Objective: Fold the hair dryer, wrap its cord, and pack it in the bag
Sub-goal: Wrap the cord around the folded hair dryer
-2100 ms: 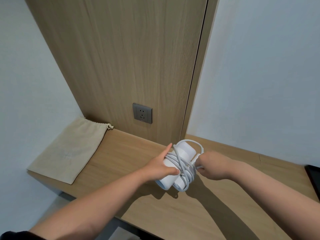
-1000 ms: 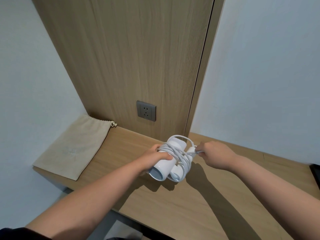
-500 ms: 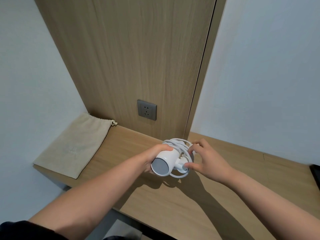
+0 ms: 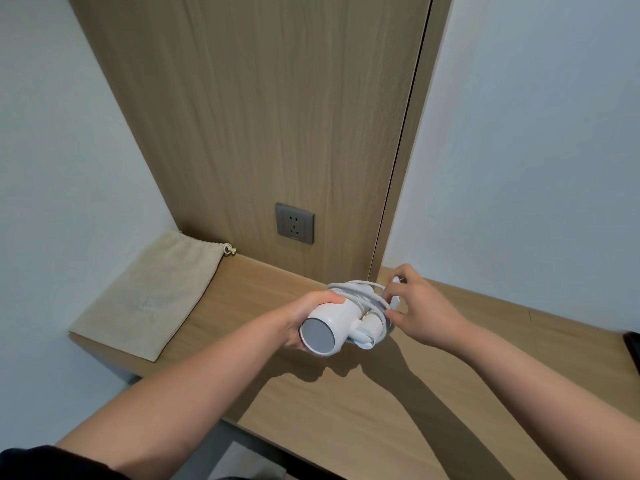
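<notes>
Just above desk (image 4: 242, 292), left hand (image 4: 301, 322) fingers (image 4: 327, 299) round hair dryer (image 4: 334, 322), right hand (image 4: 420, 306) fingers (image 4: 403, 271) pinching cord (image 4: 360, 289).

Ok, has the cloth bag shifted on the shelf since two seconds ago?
No. The cloth bag lies flat at the left end of the shelf, its drawstring knot as far left of the wall socket as before.

Nothing actually readable here tbh. The beige drawstring bag (image 4: 149, 296), lying at the far left of the wooden shelf (image 4: 249, 289), has a faint pale print in its middle, way too washed out to make out. The grey wall socket (image 4: 294, 223) has a tiny mark along its bottom edge, also too small to read.
</notes>
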`<action>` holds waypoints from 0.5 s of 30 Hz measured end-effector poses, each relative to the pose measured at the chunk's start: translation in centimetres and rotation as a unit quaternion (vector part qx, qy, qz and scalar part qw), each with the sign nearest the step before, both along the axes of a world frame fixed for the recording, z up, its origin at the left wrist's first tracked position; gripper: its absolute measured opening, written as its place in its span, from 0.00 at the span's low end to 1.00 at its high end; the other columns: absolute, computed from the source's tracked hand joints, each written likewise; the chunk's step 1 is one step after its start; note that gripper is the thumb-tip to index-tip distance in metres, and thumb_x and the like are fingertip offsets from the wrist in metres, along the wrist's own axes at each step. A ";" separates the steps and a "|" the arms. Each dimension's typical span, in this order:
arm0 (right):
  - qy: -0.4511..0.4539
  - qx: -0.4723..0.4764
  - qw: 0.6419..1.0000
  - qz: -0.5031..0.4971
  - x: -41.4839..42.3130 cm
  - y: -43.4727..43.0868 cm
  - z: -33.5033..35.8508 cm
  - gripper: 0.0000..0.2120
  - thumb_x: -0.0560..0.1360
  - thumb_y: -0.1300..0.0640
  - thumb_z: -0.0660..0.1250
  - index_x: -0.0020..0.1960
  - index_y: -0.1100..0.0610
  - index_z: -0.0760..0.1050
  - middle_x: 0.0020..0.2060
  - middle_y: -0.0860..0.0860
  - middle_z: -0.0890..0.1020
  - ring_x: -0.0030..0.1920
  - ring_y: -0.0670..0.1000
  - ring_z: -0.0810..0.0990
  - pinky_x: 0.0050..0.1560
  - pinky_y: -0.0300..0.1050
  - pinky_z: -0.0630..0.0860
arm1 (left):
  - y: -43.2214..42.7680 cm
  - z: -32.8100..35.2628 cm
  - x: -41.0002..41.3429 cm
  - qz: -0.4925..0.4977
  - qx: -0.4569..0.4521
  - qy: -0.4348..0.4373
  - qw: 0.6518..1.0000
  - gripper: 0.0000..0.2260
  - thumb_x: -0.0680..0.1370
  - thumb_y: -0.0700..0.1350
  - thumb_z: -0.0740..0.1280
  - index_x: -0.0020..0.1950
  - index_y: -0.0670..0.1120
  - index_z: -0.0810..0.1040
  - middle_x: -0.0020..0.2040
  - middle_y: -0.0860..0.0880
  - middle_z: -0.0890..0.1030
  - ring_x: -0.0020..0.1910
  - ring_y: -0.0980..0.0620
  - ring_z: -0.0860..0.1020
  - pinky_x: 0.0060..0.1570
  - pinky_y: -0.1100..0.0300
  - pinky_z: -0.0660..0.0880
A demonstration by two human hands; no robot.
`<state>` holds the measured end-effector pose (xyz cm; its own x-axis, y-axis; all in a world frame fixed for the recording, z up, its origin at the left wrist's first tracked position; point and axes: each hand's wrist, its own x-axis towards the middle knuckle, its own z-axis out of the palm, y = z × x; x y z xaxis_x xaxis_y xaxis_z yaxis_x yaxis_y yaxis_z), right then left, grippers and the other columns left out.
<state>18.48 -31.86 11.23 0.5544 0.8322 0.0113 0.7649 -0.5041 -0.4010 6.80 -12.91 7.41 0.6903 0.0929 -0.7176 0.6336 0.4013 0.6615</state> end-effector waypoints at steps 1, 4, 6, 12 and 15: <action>-0.010 0.001 1.000 -0.005 0.3 -0.1 0.1 0.04 0.74 0.54 0.66 0.47 0.53 0.78 0.56 0.47 0.68 0.49 0.51 0.75 0.47 0.42 0.72 | 0.2 0.1 -0.1 -0.010 -0.001 -0.006 1.000 0.23 0.70 0.52 0.71 0.60 0.42 0.72 0.47 0.39 0.79 0.40 0.42 0.79 0.44 0.49 0.77; -0.012 0.001 1.000 -0.029 1.2 -0.6 0.2 0.04 0.74 0.56 0.66 0.47 0.55 0.78 0.53 0.49 0.72 0.45 0.52 0.77 0.46 0.46 0.75 | 0.5 0.4 -0.4 -0.040 0.001 -0.019 0.999 0.30 0.64 0.52 0.74 0.62 0.42 0.71 0.50 0.38 0.79 0.42 0.41 0.79 0.48 0.46 0.76; -0.010 -0.001 1.000 -0.027 1.2 -0.8 -0.1 0.02 0.73 0.58 0.68 0.45 0.56 0.79 0.50 0.50 0.74 0.43 0.52 0.77 0.45 0.48 0.76 | 0.5 0.5 -0.6 -0.051 0.018 -0.026 0.998 0.26 0.67 0.52 0.72 0.61 0.42 0.72 0.48 0.39 0.80 0.42 0.43 0.80 0.46 0.48 0.78; -0.008 -0.004 1.000 0.025 0.1 -0.6 -0.1 0.02 0.72 0.60 0.70 0.43 0.58 0.80 0.45 0.49 0.73 0.38 0.51 0.73 0.39 0.42 0.71 | 0.8 0.8 -1.1 -0.070 0.093 -0.045 0.992 0.22 0.66 0.55 0.70 0.57 0.48 0.74 0.46 0.45 0.80 0.41 0.49 0.81 0.36 0.57 0.78; -0.018 -0.021 0.999 0.039 -0.2 -0.4 0.4 0.03 0.72 0.58 0.70 0.45 0.58 0.80 0.43 0.48 0.71 0.39 0.52 0.73 0.41 0.44 0.71 | 0.8 0.9 -1.2 -0.070 0.103 -0.036 0.992 0.19 0.69 0.53 0.70 0.57 0.48 0.73 0.47 0.45 0.80 0.41 0.48 0.80 0.36 0.57 0.78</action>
<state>18.29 -32.28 11.60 0.4878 0.8729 -0.0067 0.8157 -0.4585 -0.3526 5.59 -12.14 8.29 0.7558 0.1314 -0.6415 0.6214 0.1648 0.7659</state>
